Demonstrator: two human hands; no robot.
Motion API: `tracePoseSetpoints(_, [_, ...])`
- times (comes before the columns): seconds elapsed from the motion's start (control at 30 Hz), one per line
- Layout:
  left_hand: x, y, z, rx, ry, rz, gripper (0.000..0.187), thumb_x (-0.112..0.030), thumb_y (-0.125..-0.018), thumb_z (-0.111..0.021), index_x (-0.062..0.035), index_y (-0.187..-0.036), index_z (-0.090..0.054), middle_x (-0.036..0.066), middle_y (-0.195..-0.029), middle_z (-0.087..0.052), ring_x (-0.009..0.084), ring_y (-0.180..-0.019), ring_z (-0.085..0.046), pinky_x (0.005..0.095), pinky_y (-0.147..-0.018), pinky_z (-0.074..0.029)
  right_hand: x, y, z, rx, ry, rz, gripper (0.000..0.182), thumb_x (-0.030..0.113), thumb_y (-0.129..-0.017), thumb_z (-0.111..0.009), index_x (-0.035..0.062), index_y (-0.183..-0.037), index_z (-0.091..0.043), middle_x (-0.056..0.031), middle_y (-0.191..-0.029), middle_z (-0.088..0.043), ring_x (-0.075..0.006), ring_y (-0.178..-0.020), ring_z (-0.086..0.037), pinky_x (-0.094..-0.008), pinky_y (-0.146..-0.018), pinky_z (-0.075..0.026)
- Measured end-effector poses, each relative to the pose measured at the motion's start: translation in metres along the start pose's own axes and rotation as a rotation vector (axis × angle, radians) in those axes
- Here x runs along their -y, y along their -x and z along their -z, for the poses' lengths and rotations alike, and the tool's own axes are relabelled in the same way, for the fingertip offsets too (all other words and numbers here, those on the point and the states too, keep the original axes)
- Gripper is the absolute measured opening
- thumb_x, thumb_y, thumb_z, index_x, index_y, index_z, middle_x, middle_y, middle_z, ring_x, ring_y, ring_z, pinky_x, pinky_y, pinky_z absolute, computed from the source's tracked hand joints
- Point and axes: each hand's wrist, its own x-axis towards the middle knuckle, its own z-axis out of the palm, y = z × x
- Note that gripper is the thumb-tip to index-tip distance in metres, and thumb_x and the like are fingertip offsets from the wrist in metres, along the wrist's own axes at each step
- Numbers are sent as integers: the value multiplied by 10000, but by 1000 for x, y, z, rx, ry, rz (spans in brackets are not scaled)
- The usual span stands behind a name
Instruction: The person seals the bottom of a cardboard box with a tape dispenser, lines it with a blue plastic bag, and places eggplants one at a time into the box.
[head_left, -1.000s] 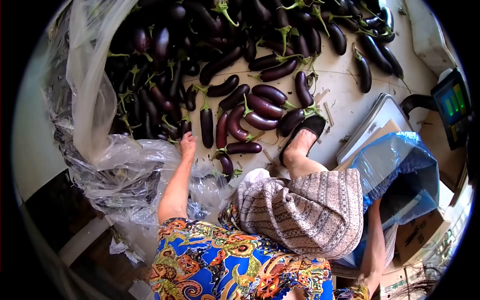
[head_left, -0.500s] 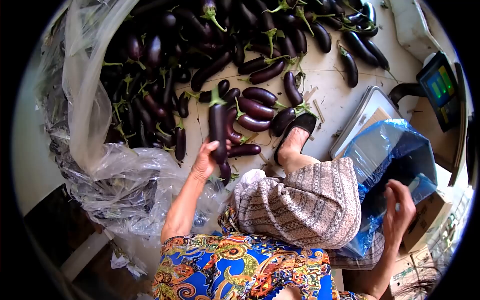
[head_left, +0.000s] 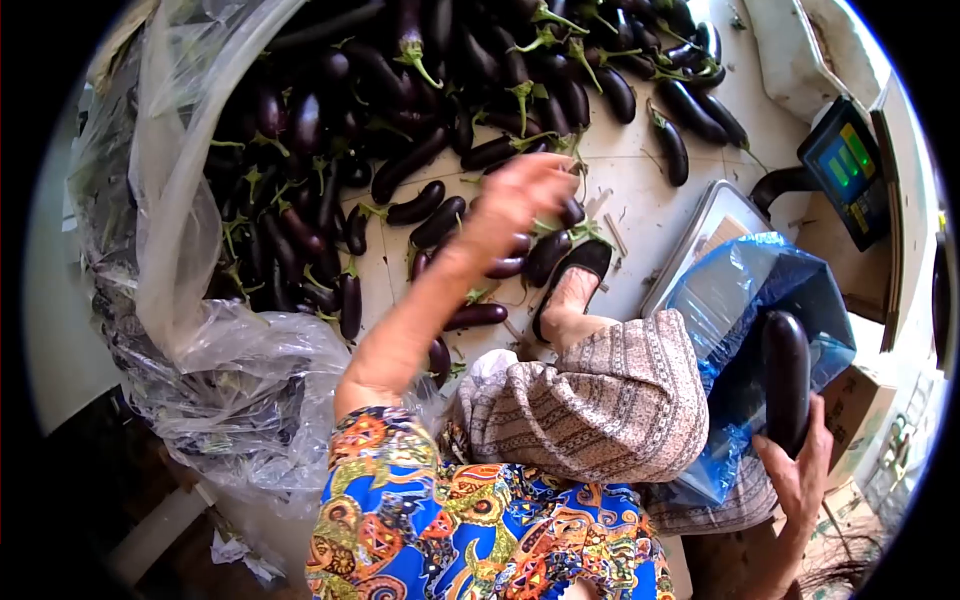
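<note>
Over the blue plastic bag point(head_left: 720, 350) my right hand point(head_left: 802, 470) grips one dark eggplant point(head_left: 787, 380) by its lower end, and the eggplant points up. My left hand point(head_left: 525, 195) is stretched out above the eggplants on the floor, blurred by motion, with its fingers pointing right; whether it touches anything is hidden. Several loose eggplants point(head_left: 476, 316) lie under and around it, partly covered by the hand and forearm. A large heap of eggplants point(head_left: 300, 130) with green stems fills the upper left.
A scale platform point(head_left: 690, 240) with a lit display point(head_left: 848, 165) stands at the right. Clear plastic sheeting point(head_left: 230, 370) lies along the left. A foot in a black shoe point(head_left: 575, 285) rests near the loose eggplants. A cardboard box point(head_left: 860, 415) is beside the blue bag.
The eggplant that was in my left hand is gone from it, and my right hand now holds one. My left hand has moved up and right over the loose eggplants.
</note>
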Motion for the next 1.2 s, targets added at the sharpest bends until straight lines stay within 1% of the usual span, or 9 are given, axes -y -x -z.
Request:
tracePoseSetpoints(0.13, [159, 56, 142, -441, -142, 61, 495, -294, -918, -624, -43, -1328, -504, 124, -1265, -582, 203, -1128, -575, 334, -942, -462, -63, 2, -31, 84, -403, -284, 703, 455, -738, -704, -7, -1235, -522, -96, -957, -601, -196, -843, -565, -286, -752, -449])
tracePoseSetpoints(0.2, [220, 106, 169, -541, -645, 337, 526, -224, -849, -669, -33, -1310, -504, 157, -1239, -603, 227, -1089, -600, 364, -941, -475, -87, -7, -47, 111, -616, -344, 455, 339, -891, -650, 17, -1196, -549, -54, -876, -593, -141, -781, -576, -265, -695, -446])
tracePoseSetpoints(0.37, [287, 213, 112, -529, -749, 373, 666, -185, -733, -735, -48, -1335, -485, 205, -1267, -502, 364, -1193, -486, 433, -1036, -402, -152, -81, -110, -3, -1013, -545, 570, 330, -894, -670, -16, -1313, -501, -124, -1165, -619, -202, -1067, -575, -310, -954, -437])
tracePoseSetpoints(0.63, [340, 273, 81, -551, -825, 661, 944, -356, -684, -818, -98, -1446, -325, 214, -1358, -408, 409, -1291, -378, 512, -1049, -345, -134, -140, -148, 74, -1095, -303, 538, 268, -942, -589, 38, -1401, -427, -107, -1350, -527, -219, -1195, -511, -331, -1021, -387])
tracePoseSetpoints(0.77, [323, 243, 67, -611, -1093, 750, 887, -351, -645, -841, -52, -1347, -389, 205, -1196, -453, 439, -1125, -452, 486, -981, -391, -149, -153, -199, 118, -1068, -286, 489, 248, -940, -576, 28, -1364, -473, -112, -1317, -559, -219, -1164, -537, -332, -995, -407])
tracePoseSetpoints(0.9, [338, 250, 81, -546, -912, 643, 813, -372, -673, -823, -19, -1309, -460, 240, -1188, -492, 430, -1140, -484, 488, -952, -424, -151, -135, -190, 181, -967, -277, 472, 244, -940, -570, 23, -1348, -489, -113, -1301, -571, -218, -1153, -545, -333, -986, -412])
tracePoseSetpoints(1.0, [262, 223, 136, -426, -541, 930, 513, -266, -753, -762, -23, -1159, -563, 230, -1199, -530, 392, -1165, -499, 469, -940, -449, -155, -126, -181, 207, -902, -263, 459, 242, -940, -566, 20, -1336, -501, -114, -1289, -580, -218, -1145, -550, -333, -979, -417])
tracePoseSetpoints(1.07, [313, 243, 188, -854, -1143, 296, 553, -256, -761, -751, -43, -1223, -534, 216, -1252, -522, 400, -1187, -488, 479, -943, -440, -157, -121, -175, 231, -859, -251, 451, 240, -940, -564, 18, -1328, -509, -115, -1281, -585, -218, -1139, -554, -334, -974, -420])
tracePoseSetpoints(1.2, [327, 236, 252, -1119, -1034, 764, 671, -278, -742, -774, -92, -1307, -463, 177, -1249, -529, 384, -1166, -500, 480, -969, -436, -159, -110, -167, 249, -796, -231, 435, 236, -939, -558, 14, -1312, -524, -117, -1265, -597, -217, -1128, -562, -335, -965, -426])
